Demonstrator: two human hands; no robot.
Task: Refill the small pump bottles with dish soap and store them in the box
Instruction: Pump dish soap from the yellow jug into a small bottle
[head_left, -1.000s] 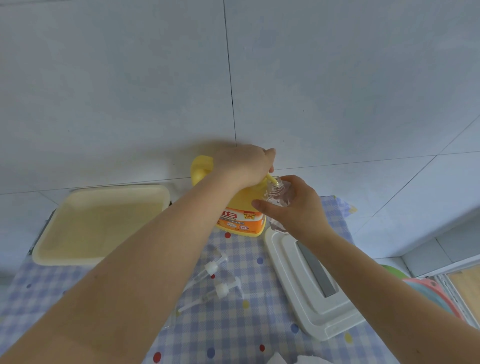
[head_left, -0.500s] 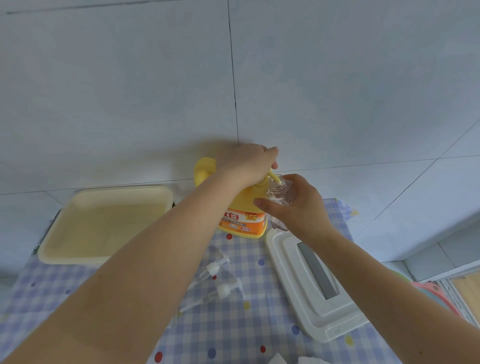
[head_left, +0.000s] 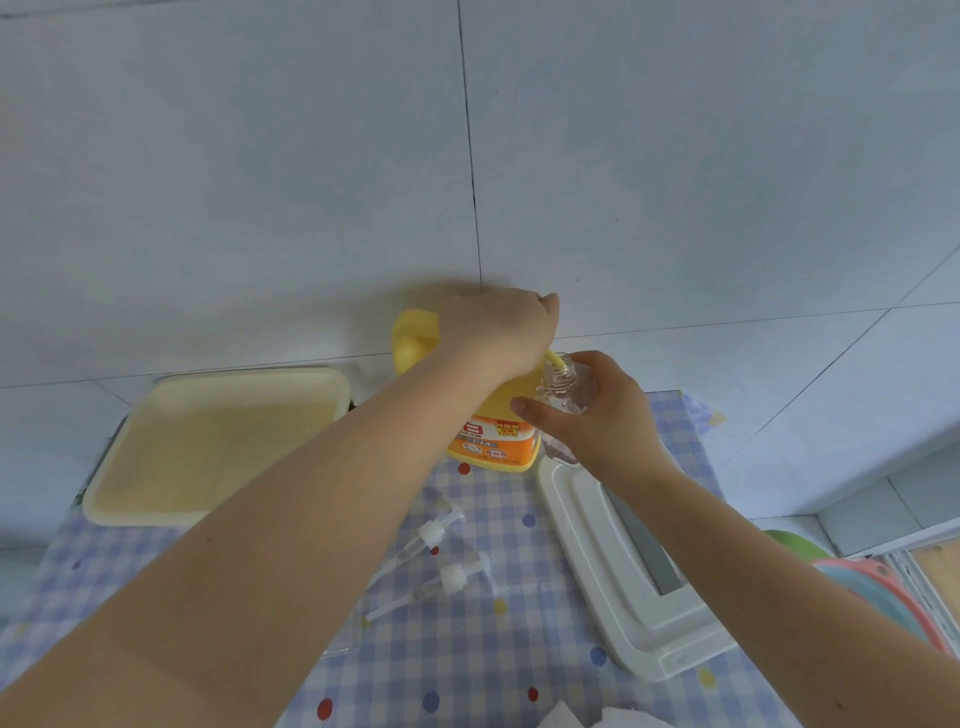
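Cream plastic box (head_left: 218, 441), shallow and open, lying at far left on the blue checked tablecloth (head_left: 467, 649), long side running toward the tiled wall (head_left: 675, 156). Just right of it, yellow dish soap jug (head_left: 493, 431) standing upright against the wall, orange label facing the camera, handle at upper left, thin yellow pump spout (head_left: 555, 359) pointing right and slightly down into the mouth of the small clear bottle (head_left: 563, 395). Small clear bottle held beside the jug's right shoulder, long axis near upright, open neck tipped toward the spout, base just above the near corner of the white lid. Nearer the camera, two loose pump heads (head_left: 441, 551) lying flat on the cloth, white collars to the right, clear dip tubes trailing down-left, partly hidden under the left forearm. Left hand (head_left: 498, 327) reaching over the jug's top, palm down, fingers curled over the pump head, forearm crossing diagonally from lower left and blocking the jug's front. Right hand (head_left: 597, 410) wrapped round the small clear bottle, thumb across its front, fingers behind it. Further right, white lid (head_left: 623, 582) with a grey strip lying flat under the right forearm. At far right, stacked green, blue and pink plastic ware (head_left: 878, 587), cut off by the edge.
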